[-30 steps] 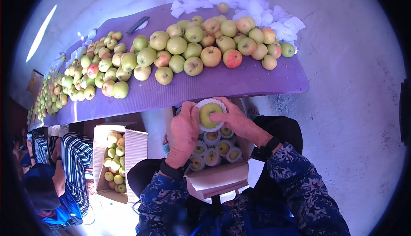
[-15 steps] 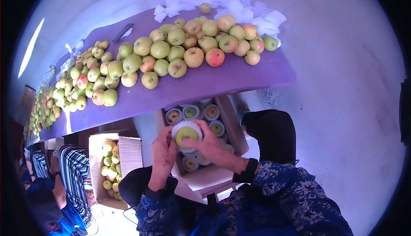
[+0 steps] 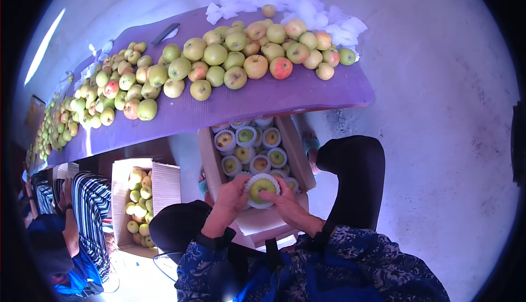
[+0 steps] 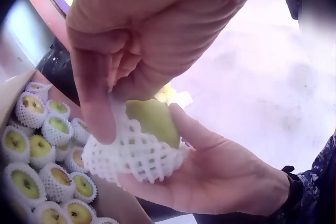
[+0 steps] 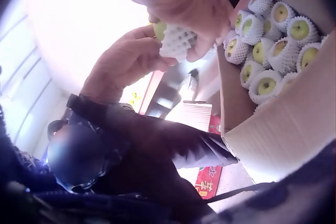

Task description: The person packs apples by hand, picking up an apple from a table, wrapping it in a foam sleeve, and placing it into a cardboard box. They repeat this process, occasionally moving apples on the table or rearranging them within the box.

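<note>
A green apple (image 3: pixel 263 188), partly covered by a white foam net (image 4: pixel 134 155), is held between both hands over the near end of an open carton (image 3: pixel 297 148). My left hand (image 3: pixel 228 202) pinches the net's edge between thumb and fingers, from above in the left wrist view. From the other side, my right hand (image 3: pixel 291 210) grips the apple, thumb on its top and fingers around the netted side. Bare green skin shows at the net's opening. Inside the carton, several netted apples (image 3: pixel 260 164) sit packed in rows.
A purple-covered table (image 3: pixel 307 93) bears a long heap of loose apples (image 3: pixel 215 54). White foam nets (image 3: pixel 309 9) are piled at its far edge. A second carton (image 3: pixel 167 187) with bare apples stands left, near another person (image 3: pixel 60 247) in striped trousers.
Both hands have brought the netted apple down and toward the body, from near the table edge to the carton's near end. More of the packed apples shows now.
</note>
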